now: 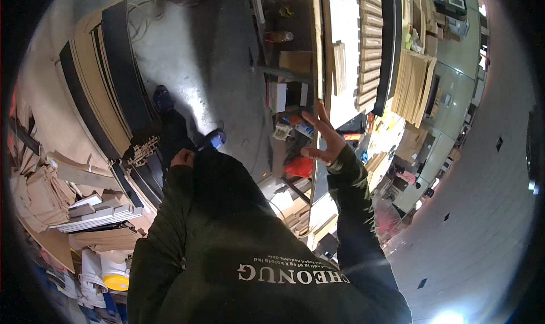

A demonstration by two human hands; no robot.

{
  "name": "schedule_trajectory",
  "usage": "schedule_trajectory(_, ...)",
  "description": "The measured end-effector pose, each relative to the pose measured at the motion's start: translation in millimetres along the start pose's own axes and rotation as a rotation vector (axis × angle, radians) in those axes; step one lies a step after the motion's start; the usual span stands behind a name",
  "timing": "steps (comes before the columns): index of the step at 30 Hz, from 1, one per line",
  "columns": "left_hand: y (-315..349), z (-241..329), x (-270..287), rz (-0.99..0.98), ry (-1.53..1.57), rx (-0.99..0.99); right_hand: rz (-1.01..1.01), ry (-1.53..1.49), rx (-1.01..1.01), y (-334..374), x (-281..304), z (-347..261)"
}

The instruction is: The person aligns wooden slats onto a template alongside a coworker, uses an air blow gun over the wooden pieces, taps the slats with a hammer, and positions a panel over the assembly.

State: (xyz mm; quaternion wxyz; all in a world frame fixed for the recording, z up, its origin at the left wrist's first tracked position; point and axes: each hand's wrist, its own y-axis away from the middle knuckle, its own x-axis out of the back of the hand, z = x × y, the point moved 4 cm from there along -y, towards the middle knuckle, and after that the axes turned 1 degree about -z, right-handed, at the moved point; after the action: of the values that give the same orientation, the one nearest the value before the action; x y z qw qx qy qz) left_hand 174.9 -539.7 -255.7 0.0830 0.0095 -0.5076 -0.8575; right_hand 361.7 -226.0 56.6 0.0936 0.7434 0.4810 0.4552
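My right hand [325,135] is raised at the edge of the workbench [342,105], fingers spread and holding nothing. Its fingertips are near the wooden edge of the bench; I cannot tell whether they touch it. On the white top lie a short stack of pale wooden strips [339,68] and a long row of slatted wooden pieces [370,46], with a long dark board [388,51] alongside. My left hand [181,158] hangs low beside my dark trousers. Its fingers are mostly hidden, and nothing shows in it.
At left stand dark and brown panels [116,68], above offcuts and white strips [99,219]. Under the bench are a red bag [298,166], a spray can [301,125], a bottle [278,36] and boxes. Brown panels [414,85] are stacked beyond the bench. Grey floor [227,57] lies ahead.
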Motion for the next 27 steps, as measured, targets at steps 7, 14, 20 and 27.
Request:
schedule_trajectory(7, 21.7, -1.8, -26.7, 0.077, -0.175, -0.211, 0.459, 0.007, 0.357, 52.3, -32.1, -0.4)
schedule_trajectory(14, 40.7, -15.7, -92.5, 0.163, -0.168, -0.599, 0.32, -0.348, -0.15, 257.6, -181.1, 52.7)
schedule_trajectory(20, 101.5, 69.8, -159.6, -0.017, -0.44, -0.964, 0.845, -0.871, -0.458, 402.8, -295.5, 109.1)
schedule_trajectory(27, 213.8, 185.4, -232.8, -0.239, -0.737, -0.941, 1.229, -1.373, -0.385, 400.3, -330.0, 123.7)
